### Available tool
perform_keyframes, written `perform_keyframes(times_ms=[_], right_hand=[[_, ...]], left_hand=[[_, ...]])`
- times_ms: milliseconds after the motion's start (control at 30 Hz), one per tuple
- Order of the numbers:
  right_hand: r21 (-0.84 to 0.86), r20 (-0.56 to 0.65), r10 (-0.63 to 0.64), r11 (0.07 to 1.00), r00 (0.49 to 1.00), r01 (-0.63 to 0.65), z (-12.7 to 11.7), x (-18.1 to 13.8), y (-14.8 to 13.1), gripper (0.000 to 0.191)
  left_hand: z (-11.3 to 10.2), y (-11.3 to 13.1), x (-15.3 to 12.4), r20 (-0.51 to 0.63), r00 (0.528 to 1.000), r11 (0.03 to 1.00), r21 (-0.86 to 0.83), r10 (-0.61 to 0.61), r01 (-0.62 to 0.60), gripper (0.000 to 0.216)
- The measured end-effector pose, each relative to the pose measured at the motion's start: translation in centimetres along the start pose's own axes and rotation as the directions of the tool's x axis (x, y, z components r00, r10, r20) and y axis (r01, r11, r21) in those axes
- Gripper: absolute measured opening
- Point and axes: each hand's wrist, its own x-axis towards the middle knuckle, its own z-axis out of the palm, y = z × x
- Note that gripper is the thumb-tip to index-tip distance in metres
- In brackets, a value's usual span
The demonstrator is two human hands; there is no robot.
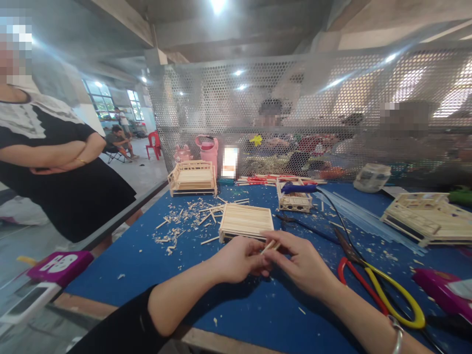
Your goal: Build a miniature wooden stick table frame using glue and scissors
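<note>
My left hand (241, 258) and my right hand (300, 258) meet above the front of the blue table. Short pale wooden sticks (270, 247) are pinched between the fingertips of both hands; how many there are I cannot tell. Just behind my fingers lies a slatted wooden panel (246, 218) with a low frame under it, its near right corner partly hidden by my right hand. I cannot tell whether my fingers touch it. Loose sticks and cut scraps (177, 223) are scattered to its left.
Around the blue table (147, 275) stand a small wooden bench (193, 179), a small frame (295, 201) beneath a blue-handled corded tool (299, 189), and a wooden model (431, 219). Red-and-yellow-handled pliers (396, 300) lie right. A jar (372, 177) stands behind. A person (55, 162) stands left, arms crossed.
</note>
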Motion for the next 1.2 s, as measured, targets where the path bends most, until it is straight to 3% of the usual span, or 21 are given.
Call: perform_keyframes(times_ms=[67,133,200,267,367,700,800,933,1067,1200], right_hand=[[0.084,-0.136,0.044,0.996,0.990,-0.032,0.1,0.0,0.2,0.041],[0.111,-0.237,0.081,0.992,0.968,-0.056,-0.1,0.1,0.3,0.042],[0.103,-0.208,0.117,0.990,0.971,-0.098,-0.4,0.3,0.2,0.034],[0.108,-0.082,0.160,0.983,0.984,-0.151,-0.6,0.6,-0.1,0.028],[0.102,0.031,0.177,0.978,0.984,-0.180,-0.8,0.7,-0.4,0.025],[0.352,0.124,0.321,0.871,0.939,-0.344,-0.4,0.6,-0.2,0.028],[0.339,0.087,0.271,0.897,0.959,-0.285,-0.6,0.7,-0.7,0.029],[0.161,-0.044,0.190,0.970,0.981,-0.181,-1.2,0.9,-1.1,0.028],[0.184,-0.109,0.285,0.947,0.952,-0.262,-1.8,1.1,-1.0,0.031],[0.247,-0.043,0.337,0.916,0.941,-0.317,-1.9,1.2,-1.0,0.037]], left_hand=[[0.1,0.5,-0.1,-0.051,0.997,0.992,-0.110,-0.064,0.058,0.035],[0.1,1.0,-0.2,-0.098,0.988,0.966,-0.243,-0.118,0.091,0.037],[0.0,1.3,-0.2,-0.112,0.983,0.934,-0.343,-0.146,0.100,0.040],[0.0,1.2,-0.2,-0.093,0.984,0.919,-0.380,-0.149,0.103,0.042],[0.2,1.0,-0.1,-0.050,0.986,0.919,-0.374,-0.158,0.128,0.043],[0.6,1.0,-0.2,-0.037,0.987,0.931,-0.339,-0.160,0.138,0.034],[0.5,1.0,-0.1,-0.001,0.988,0.955,-0.257,-0.156,0.151,0.038],[0.4,0.9,0.1,-0.045,0.991,0.968,-0.223,-0.129,0.116,0.042],[0.4,0.9,0.2,-0.101,0.989,0.977,-0.193,-0.109,0.088,0.037],[0.5,0.7,0.3,-0.101,0.988,0.983,-0.156,-0.116,0.099,0.029]])
